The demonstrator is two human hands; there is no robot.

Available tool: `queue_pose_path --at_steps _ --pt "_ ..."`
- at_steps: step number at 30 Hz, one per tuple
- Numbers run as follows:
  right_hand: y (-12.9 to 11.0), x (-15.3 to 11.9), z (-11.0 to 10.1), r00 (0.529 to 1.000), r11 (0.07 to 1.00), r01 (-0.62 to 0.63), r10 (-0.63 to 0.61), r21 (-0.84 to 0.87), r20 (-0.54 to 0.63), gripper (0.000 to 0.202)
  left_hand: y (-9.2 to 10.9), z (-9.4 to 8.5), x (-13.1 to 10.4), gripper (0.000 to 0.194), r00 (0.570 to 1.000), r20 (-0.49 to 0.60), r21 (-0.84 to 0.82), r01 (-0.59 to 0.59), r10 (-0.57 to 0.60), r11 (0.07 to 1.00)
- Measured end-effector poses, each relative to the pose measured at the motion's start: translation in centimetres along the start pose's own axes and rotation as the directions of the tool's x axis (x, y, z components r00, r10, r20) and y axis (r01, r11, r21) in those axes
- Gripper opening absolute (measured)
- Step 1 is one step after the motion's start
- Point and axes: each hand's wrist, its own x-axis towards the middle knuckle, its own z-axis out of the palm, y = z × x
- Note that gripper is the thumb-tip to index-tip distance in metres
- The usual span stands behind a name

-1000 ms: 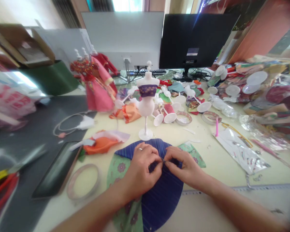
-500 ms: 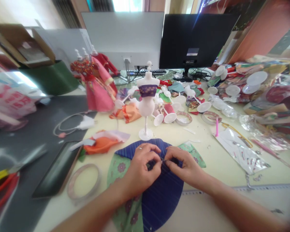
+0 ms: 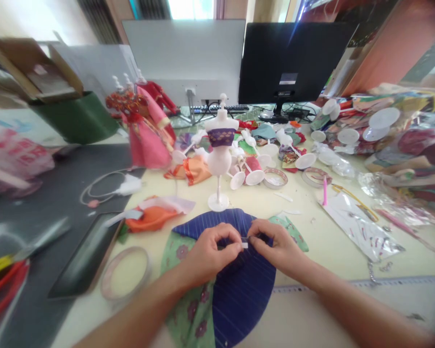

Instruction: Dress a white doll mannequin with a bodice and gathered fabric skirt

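My left hand [image 3: 215, 249] pinches a small white strip [image 3: 244, 245] between thumb and forefinger, above a round piece of dark blue striped cloth [image 3: 244, 304]. Close beside it, my right hand [image 3: 275, 244] is closed in a pinch. Something thin and dark shows at its fingertips, too small to name. Green floral cloth [image 3: 192, 314] lies along the left of the blue piece, and another green part [image 3: 293, 232] shows at the right. Just behind the cloth stands a small white dress form [image 3: 219, 162] wearing a purple patterned band [image 3: 221, 137].
A tape roll [image 3: 105, 275], a phone [image 3: 85, 256] and scissors [image 3: 7, 275] lie to the left. Orange cloth [image 3: 155, 217] is near the dress form. Toppled small mannequins [image 3: 253, 169] fill the back. A pink pen [image 3: 325, 191], a plastic packet [image 3: 362, 227] and a ruler [image 3: 406, 282] lie right.
The white strip now shows at my left fingertips. My left fingers have shifted slightly, while the cloth and dress form stay in place.
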Motion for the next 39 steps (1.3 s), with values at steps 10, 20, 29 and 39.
queue_pose_path --at_steps 10,20,29,39 --pt "-0.5 -0.8 -0.6 0.826 0.817 0.506 -0.551 -0.277 -0.116 0.030 0.0 0.0 0.1 0.011 1.000 -0.003 0.009 -0.014 0.014 1.000" --pt "-0.1 -0.7 -0.2 0.785 0.751 0.542 -0.613 -0.376 -0.094 0.022 0.2 0.0 0.1 0.013 1.000 0.007 -0.004 -0.020 0.020 1.000" --pt "1.6 2.3 -5.5 0.803 0.905 0.160 -0.351 -0.393 -0.481 0.005 -0.2 -0.1 0.1 0.020 1.000 -0.015 -0.011 0.019 -0.020 1.000" --pt "7.1 9.8 -9.8 0.955 0.778 -0.199 0.017 -0.596 -0.297 0.016 -0.4 0.1 0.0 0.023 1.000 -0.030 0.011 0.008 -0.008 1.000"
